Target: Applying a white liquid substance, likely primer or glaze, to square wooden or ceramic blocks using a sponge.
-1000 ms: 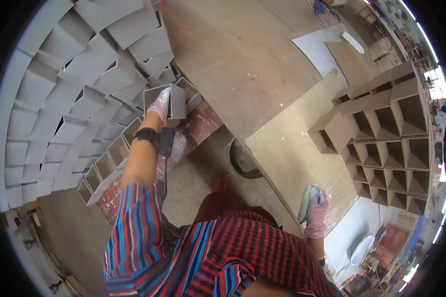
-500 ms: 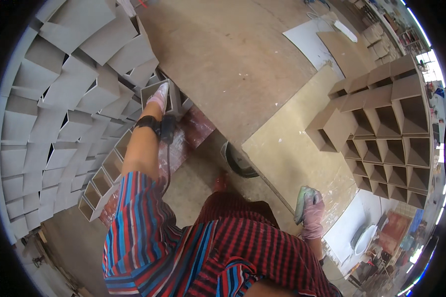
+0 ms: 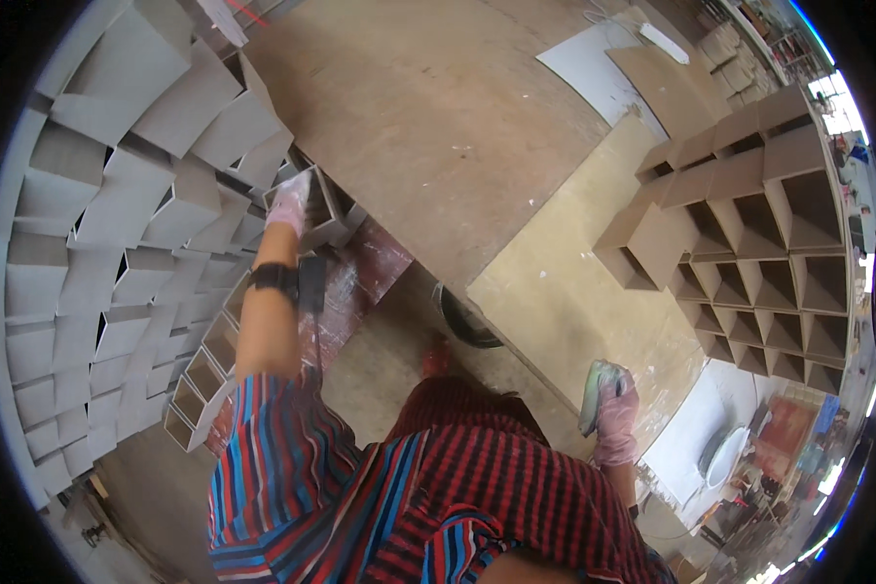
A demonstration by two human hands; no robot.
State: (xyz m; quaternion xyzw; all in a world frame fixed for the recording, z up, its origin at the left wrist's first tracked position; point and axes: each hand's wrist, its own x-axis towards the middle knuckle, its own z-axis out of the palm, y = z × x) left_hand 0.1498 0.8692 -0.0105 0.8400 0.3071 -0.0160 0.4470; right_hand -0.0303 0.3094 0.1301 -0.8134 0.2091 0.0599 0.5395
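Observation:
My left hand (image 3: 290,202), in a thin whitish-stained glove, reaches far forward on the left. Its fingers are closed at the near-left rim of an open grey box (image 3: 337,230); the fingertips are slightly blurred. A black band (image 3: 274,277) with a dark block (image 3: 311,284) and a cable sits at that wrist. My right hand (image 3: 617,419), also gloved, grips a green sponge-like pad (image 3: 590,397) above the near edge of the pale board (image 3: 555,255), apart from the boxes.
Stacked grey boxes (image 3: 117,209) form a wall on the left, with a row of open boxes (image 3: 204,375) below it. A brown tabletop (image 3: 428,127) spreads ahead. Open brown boxes (image 3: 749,219) are piled at right. A dark basin (image 3: 462,321) stands under the board edge; a white bowl (image 3: 720,462) lies lower right.
The view has shifted slightly, so the left hand and box appear a little lower and further left. Both hands keep the same hold.

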